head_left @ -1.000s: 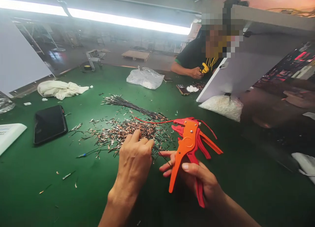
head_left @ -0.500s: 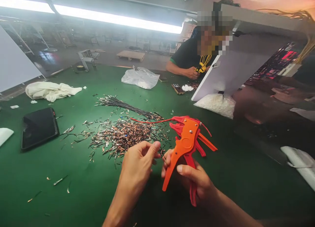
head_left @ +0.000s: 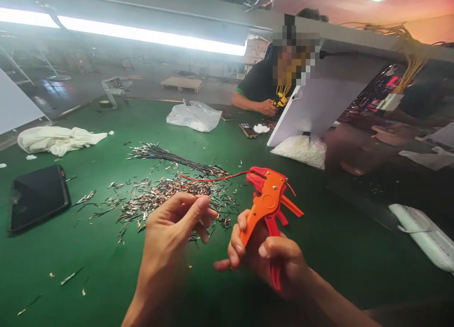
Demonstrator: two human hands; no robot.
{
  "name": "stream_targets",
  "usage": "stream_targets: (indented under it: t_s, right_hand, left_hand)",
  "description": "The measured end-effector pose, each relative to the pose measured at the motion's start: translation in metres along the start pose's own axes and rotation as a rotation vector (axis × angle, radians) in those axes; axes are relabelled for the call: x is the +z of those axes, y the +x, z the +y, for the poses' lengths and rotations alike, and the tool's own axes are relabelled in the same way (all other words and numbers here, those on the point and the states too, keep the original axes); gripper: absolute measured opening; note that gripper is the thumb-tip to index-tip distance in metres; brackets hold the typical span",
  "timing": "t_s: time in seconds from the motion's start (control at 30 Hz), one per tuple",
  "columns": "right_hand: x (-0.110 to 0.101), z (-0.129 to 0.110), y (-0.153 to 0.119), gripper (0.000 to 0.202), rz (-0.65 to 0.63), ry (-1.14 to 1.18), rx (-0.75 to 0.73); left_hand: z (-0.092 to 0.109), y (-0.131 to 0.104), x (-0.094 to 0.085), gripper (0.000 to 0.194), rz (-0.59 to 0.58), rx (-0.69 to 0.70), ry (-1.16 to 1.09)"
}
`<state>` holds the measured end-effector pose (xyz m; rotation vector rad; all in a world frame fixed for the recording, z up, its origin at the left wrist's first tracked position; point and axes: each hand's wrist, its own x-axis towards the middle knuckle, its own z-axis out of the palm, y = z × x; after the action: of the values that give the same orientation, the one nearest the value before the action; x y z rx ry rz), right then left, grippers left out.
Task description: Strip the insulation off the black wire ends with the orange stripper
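Observation:
My right hand point(head_left: 266, 251) is wrapped round the handles of an orange and red wire stripper point(head_left: 271, 194). A thin red wire point(head_left: 220, 178) runs leftward from its jaws. My left hand point(head_left: 173, 228) is pinched over the near side of a pile of short cut wire pieces point(head_left: 152, 199); what sits between thumb and forefinger is too small to make out. Behind the pile lies a bundle of long black wires point(head_left: 177, 158) with bare ends.
A black phone point(head_left: 39, 197) and a white cloth point(head_left: 60, 140) lie on the left. Clear plastic bags point(head_left: 194, 116) and a filled white bag point(head_left: 301, 150) sit farther back. Across the green table point(head_left: 124, 279), a person point(head_left: 255, 86) holds a yellow tool beside a slanted panel.
My left hand has moved left, away from the wire stripper. My right fingers have closed round the handles, and its jaws have come together. The view has shifted slightly right.

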<state>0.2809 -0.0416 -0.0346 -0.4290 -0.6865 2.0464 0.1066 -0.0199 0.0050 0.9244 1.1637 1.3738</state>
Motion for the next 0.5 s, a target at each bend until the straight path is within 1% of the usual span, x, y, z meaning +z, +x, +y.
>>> stream_targets:
  t_s: [0.07, 0.13, 0.2, 0.3, 0.37, 0.43, 0.5]
  right_hand:
    - [0.000, 0.000, 0.001, 0.034, -0.026, 0.093, -0.009]
    - [-0.001, 0.003, 0.002, 0.036, -0.048, 0.140, 0.018]
    - [-0.003, 0.007, 0.002, 0.041, -0.083, 0.165, 0.055]
    - [-0.005, 0.011, 0.001, 0.048, -0.135, 0.181, 0.096]
    - [-0.007, 0.011, 0.002, 0.049, -0.152, 0.173, 0.098]
    - [-0.009, 0.011, 0.002, 0.049, -0.155, 0.150, 0.077]
    - [-0.012, 0.013, 0.002, 0.048, -0.140, 0.086, 0.048]
  left_hand:
    - [-0.003, -0.001, -0.001, 0.019, 0.051, 0.001, -0.099]
    - [-0.008, -0.002, 0.000, 0.022, 0.091, -0.018, -0.171]
    - [-0.013, -0.003, 0.000, 0.024, 0.125, -0.017, -0.161]
    - [-0.020, -0.004, -0.003, 0.025, 0.132, 0.003, -0.086]
    - [-0.022, -0.004, -0.006, 0.025, 0.161, 0.049, -0.069]
    - [-0.023, -0.006, -0.007, 0.023, 0.224, 0.125, -0.066]
    - [-0.023, -0.008, -0.004, 0.019, 0.293, 0.197, -0.047]
